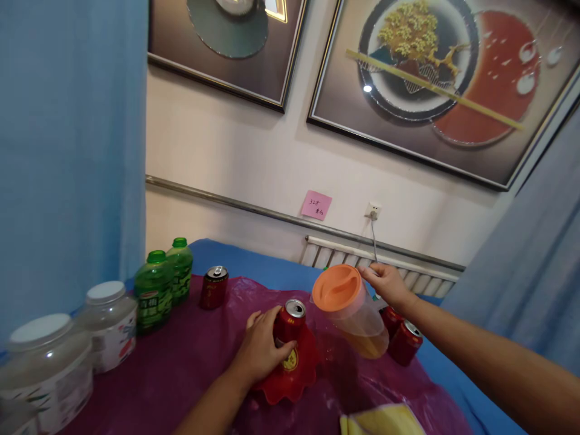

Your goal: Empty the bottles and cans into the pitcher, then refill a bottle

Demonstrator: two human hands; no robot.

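My left hand [263, 347] is wrapped round a red drink can [290, 320] whose top is open. The can stands on or just above a red wavy-edged dish [294, 380] with a yellow emblem. To the right, my right hand [385, 284] grips the handle of a clear plastic pitcher [357, 326] with an orange lid [338, 289]. The pitcher is tilted, its lid leaning to the left toward the can, and some yellowish liquid lies low inside it. I cannot tell whether anything flows from it.
A dark red can [214, 287] and two green bottles [154, 290] stand at the left, beside white-lidded jars [111, 326]. More red cans [405, 343] are behind the pitcher. A yellow cloth [383, 421] lies in front on the purple plastic sheet [181, 374]. A radiator [312, 252] runs along the wall.
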